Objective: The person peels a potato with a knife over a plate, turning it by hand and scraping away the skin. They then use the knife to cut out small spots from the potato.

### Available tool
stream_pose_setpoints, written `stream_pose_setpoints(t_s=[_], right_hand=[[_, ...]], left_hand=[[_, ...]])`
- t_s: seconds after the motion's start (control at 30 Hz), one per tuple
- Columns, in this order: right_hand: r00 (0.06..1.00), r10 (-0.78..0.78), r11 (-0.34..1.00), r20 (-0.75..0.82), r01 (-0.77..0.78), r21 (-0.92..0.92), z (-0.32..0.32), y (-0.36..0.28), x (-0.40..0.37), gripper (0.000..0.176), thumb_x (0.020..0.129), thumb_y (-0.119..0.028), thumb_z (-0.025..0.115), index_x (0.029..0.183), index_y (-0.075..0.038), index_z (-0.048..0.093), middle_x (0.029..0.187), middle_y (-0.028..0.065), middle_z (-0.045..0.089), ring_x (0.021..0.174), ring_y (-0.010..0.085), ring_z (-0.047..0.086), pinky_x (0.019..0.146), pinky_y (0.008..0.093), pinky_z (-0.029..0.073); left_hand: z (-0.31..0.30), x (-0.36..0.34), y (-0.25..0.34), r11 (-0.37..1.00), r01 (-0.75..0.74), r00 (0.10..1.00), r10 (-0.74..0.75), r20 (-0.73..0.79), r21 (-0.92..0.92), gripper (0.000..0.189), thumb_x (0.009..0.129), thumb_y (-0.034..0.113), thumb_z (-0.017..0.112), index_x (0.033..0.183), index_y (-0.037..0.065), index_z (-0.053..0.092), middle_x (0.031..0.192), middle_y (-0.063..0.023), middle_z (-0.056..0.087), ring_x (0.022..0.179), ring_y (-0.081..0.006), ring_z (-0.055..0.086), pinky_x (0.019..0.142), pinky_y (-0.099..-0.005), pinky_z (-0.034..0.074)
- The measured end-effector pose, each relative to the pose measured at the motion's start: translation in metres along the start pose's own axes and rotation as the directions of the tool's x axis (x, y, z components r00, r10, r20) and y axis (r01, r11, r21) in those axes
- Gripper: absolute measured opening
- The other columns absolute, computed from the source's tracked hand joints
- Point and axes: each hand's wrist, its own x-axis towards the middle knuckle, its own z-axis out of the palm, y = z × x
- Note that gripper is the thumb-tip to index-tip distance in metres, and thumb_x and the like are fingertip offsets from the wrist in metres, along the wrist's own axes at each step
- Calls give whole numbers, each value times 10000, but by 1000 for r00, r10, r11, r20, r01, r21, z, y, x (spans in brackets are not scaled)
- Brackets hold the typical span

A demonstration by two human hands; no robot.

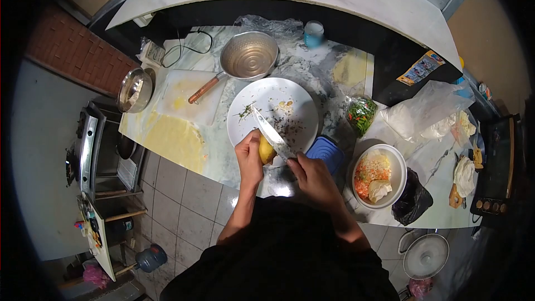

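Note:
My left hand [250,156] is closed around a yellow, rounded fruit or vegetable [267,151], whose exact kind I cannot make out. In my right hand [315,178] is a knife [270,130], its handle mostly hidden in the fist. The broad blade slants up and left past the yellow piece, over a large white plate [306,103]. Dark green shreds and small pale bits lie scattered on that plate. Just right of the knife hand sits a blue plastic container or lid [325,155].
Behind the plate stands a hammered metal saucepan [249,56], its wooden handle over a white cutting board [192,96]. A metal bowl [135,90] is at left. At right are a bag of green and red vegetables [361,116], a white bowl [400,170] of chopped food, and a black bag [412,198].

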Motion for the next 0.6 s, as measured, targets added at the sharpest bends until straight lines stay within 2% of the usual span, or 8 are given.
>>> stream_pose_setpoints(t_s=[0.07, 0.13, 0.27, 0.3, 0.37, 0.4, 0.5, 0.6], right_hand=[[1000, -19, 1000, 13, 19, -9, -3, 1, 0, 212, 945, -155, 572, 845, 29, 536, 645, 234, 553, 607, 423, 573, 521, 445, 408], [997, 71, 996, 12, -71, -49, -9, -2, 5, 205, 939, -155, 581, 834, 16, 541, 637, 223, 546, 617, 416, 572, 537, 439, 421], [1000, 12, 990, 10, -11, -140, -35, -23, 1, 184, 916, -152, 608, 821, -3, 556, 698, 195, 563, 659, 393, 580, 561, 429, 436], [999, -40, 966, -25, 32, -258, -43, -24, -2, 152, 902, -163, 628, 865, -20, 589, 750, 168, 571, 660, 359, 600, 548, 421, 459], [994, -94, 926, -49, 70, -370, -59, -33, -4, 140, 887, -173, 647, 909, -37, 621, 801, 140, 579, 662, 324, 620, 536, 414, 482], [994, -106, 880, -35, 77, -468, -69, -41, -5, 161, 869, -181, 667, 953, -47, 638, 830, 127, 568, 658, 302, 623, 531, 402, 486], [989, -149, 786, 4, 121, -607, -87, -43, -6, 271, 820, -218, 712, 1046, -79, 660, 877, 105, 509, 637, 253, 616, 518, 379, 488], [992, -95, 738, 81, 125, -664, -97, -51, -6, 332, 804, -222, 719, 1102, -89, 656, 906, 114, 476, 650, 255, 602, 524, 380, 486]], left_hand=[[-3, -2, -3, 1000, -2, 999, 1, 37, 20, 371, 1007, 264, 445, 980, -37, 659, 683, -48, 601, 527, -94, 551, 432, -227, 432], [1, -1, -1, 999, -37, 999, 36, 38, 16, 364, 1005, 278, 448, 1021, -28, 644, 748, -52, 619, 592, -96, 577, 479, -229, 460], [-9, 4, 18, 995, 86, 980, -74, 182, -59, 360, 968, 274, 488, 1161, -20, 567, 911, -80, 631, 703, -117, 598, 573, -231, 484], [-11, 6, 21, 995, 82, 981, -70, 183, -58, 360, 968, 274, 488, 1161, -20, 567, 911, -80, 631, 703, -117, 598, 573, -231, 484], [-17, 5, 26, 996, -33, 957, 55, 283, -82, 431, 894, 297, 576, 1192, -11, 536, 991, -94, 620, 823, -135, 604, 681, -246, 500], [-18, 6, 31, 994, -98, 948, 106, 300, -43, 528, 790, 247, 691, 1218, -3, 509, 1046, -96, 606, 922, -147, 591, 804, -270, 488], [-17, 9, 35, 966, -255, 921, 231, 314, 37, 572, 732, 162, 758, 1219, -1, 506, 1038, -91, 608, 949, -150, 585, 864, -280, 462], [-14, 7, 38, 981, -193, 942, 183, 283, 9, 617, 685, 89, 818, 1212, 6, 507, 1040, -73, 609, 955, -140, 579, 871, -276, 460]])
